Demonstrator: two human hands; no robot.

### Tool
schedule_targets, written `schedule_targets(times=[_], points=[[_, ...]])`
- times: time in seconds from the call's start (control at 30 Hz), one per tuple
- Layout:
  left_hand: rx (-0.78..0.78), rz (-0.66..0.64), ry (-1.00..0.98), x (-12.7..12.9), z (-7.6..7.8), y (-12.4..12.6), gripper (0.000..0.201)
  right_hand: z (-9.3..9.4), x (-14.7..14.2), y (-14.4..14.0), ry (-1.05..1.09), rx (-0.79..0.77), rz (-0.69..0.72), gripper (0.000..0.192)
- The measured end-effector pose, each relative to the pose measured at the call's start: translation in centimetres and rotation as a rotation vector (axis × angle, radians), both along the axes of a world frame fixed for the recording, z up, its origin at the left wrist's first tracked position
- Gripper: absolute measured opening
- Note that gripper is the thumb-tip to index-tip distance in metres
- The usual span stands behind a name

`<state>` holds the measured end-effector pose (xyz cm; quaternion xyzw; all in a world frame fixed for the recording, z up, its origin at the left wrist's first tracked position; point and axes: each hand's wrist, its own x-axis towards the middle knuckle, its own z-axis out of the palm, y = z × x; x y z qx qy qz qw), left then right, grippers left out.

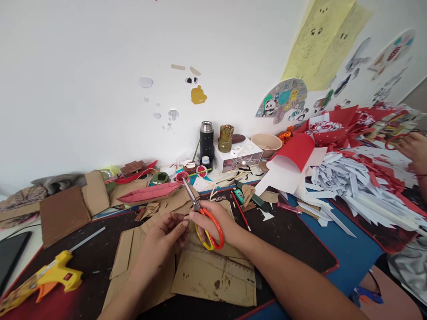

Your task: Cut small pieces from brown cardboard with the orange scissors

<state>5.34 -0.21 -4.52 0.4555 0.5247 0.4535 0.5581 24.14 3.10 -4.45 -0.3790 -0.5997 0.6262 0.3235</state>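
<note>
My right hand (216, 218) is closed round a pair of scissors (213, 229) with one red and one yellow handle loop. The metal blades point up and away, lying close together. Close beside it, my left hand (168, 233) has its thumb and fingers pinched together; whatever is between them, if anything, is too small to make out. Below both hands lie stained pieces of cardboard (213, 280), with a clear ruler (238, 269) across one. A flat pink boat-shaped piece (150, 194) rests beyond my left hand.
A yellow glue gun (56, 275) lies at the left near brown cardboard (63, 215). Behind stand a black flask (207, 140), a white box (238, 155) and a bowl (266, 144). White paper strips (353, 186) are heaped right, near another person's hand (413, 149).
</note>
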Motion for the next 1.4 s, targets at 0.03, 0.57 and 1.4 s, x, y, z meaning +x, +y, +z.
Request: schedule_targets(times=[0.03, 0.57, 1.4], points=[[-0.002, 0.016, -0.027, 0.0, 0.1, -0.1, 0.060, -0.1, 0.0, 0.0, 0.005, -0.009, 0.002, 0.045], [0.061, 0.299, -0.307, -0.3, 0.9, -0.1, 0.056, 0.1, -0.3, -0.8, 0.205, -0.052, 0.142, 0.061], [0.127, 0.382, -0.297, 0.3, 1.9, -1.0, 0.049, 1.5, -0.1, -2.1, -0.188, 0.189, 0.097, 0.039]])
